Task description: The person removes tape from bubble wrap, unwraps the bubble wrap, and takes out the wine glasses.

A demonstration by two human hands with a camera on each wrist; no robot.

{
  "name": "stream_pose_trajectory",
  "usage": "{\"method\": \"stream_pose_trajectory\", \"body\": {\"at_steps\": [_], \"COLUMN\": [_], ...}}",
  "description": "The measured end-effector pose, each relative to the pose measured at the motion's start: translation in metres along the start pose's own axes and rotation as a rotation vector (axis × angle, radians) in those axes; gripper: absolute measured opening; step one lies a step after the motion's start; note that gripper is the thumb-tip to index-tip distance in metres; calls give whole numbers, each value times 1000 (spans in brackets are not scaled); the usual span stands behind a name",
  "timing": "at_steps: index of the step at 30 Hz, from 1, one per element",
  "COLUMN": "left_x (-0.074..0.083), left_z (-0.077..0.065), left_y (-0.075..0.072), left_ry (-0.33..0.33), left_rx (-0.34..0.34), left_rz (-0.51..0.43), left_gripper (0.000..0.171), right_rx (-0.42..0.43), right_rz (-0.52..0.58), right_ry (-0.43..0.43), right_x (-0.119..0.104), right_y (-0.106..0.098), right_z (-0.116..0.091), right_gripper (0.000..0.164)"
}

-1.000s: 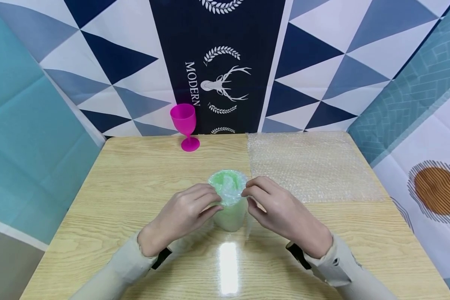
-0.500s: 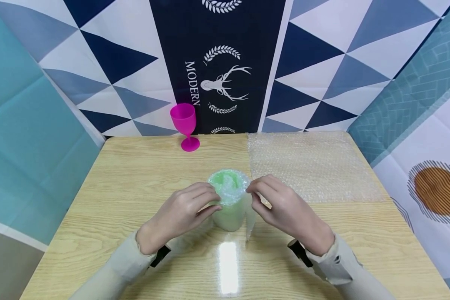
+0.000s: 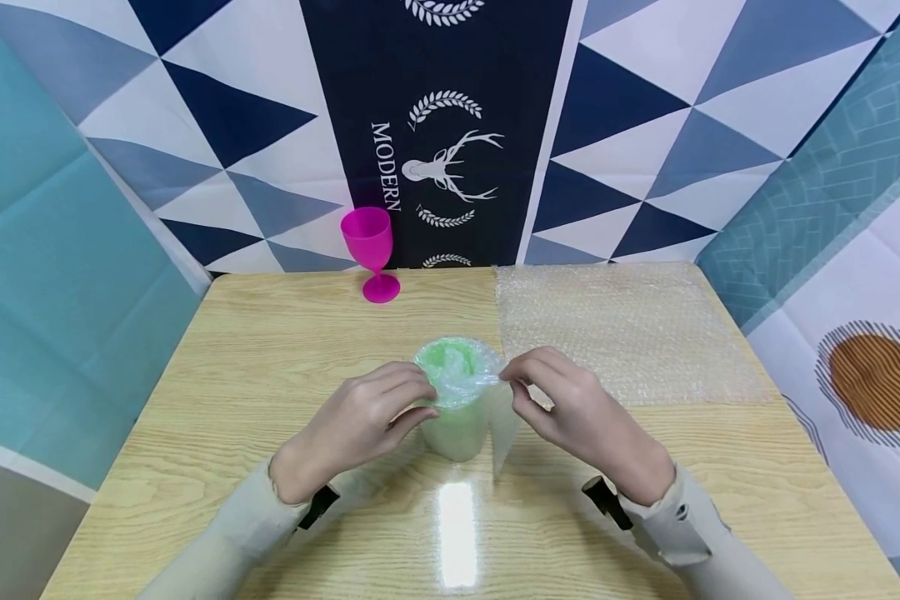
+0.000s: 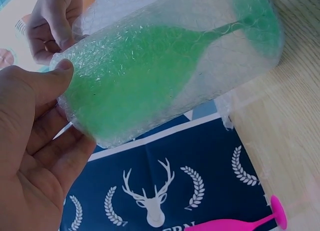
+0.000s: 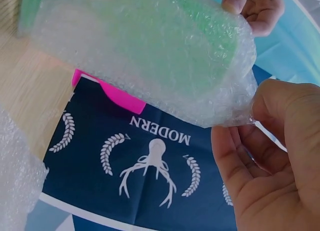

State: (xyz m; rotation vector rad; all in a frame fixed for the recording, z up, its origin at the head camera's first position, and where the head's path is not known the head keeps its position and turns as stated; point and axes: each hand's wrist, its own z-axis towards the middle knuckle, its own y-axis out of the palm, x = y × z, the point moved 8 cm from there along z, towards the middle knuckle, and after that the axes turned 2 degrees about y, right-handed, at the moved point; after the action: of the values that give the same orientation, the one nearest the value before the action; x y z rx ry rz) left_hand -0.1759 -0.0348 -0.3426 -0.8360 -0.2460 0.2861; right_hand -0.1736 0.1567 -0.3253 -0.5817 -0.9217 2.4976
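A green goblet [image 4: 135, 76] stands upright on the table, rolled in a sleeve of clear bubble wrap [image 3: 456, 437]. Its bowl, stem and foot show through the wrap in the left wrist view. My left hand [image 3: 367, 412] holds the wrapped goblet at the top rim, thumb on the near side and fingers on the far side. On the other side, my right hand [image 3: 562, 400] pinches the top corner of the wrap's loose edge between thumb and fingertips. That loose flap [image 3: 504, 425] stands out from the roll toward the right hand.
A pink goblet [image 3: 367, 242] stands at the back of the wooden table [image 3: 285, 333], left of the middle. Another sheet of bubble wrap [image 3: 615, 333] lies flat at the back right. Patterned cloths [image 3: 630, 125] hang behind and beside the table.
My right hand has moved slightly right, drawing the upper edge of the wrap outward from the roll. My left hand has shifted very little and stays at the rim.
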Motion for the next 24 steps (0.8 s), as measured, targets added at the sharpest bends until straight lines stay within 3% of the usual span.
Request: {"method": "stream_pose_trajectory", "body": {"at_steps": [24], "left_x": [-6], "left_z": [-4], "left_y": [-2], "left_ry": [22], "left_rx": [-16], "left_rz": [-44], "left_gripper": [11], "right_rx": [27], "right_rz": [43], "right_ry": [58], "right_x": [19], "right_y": [-7], "right_z": [0], "right_gripper": [13]}}
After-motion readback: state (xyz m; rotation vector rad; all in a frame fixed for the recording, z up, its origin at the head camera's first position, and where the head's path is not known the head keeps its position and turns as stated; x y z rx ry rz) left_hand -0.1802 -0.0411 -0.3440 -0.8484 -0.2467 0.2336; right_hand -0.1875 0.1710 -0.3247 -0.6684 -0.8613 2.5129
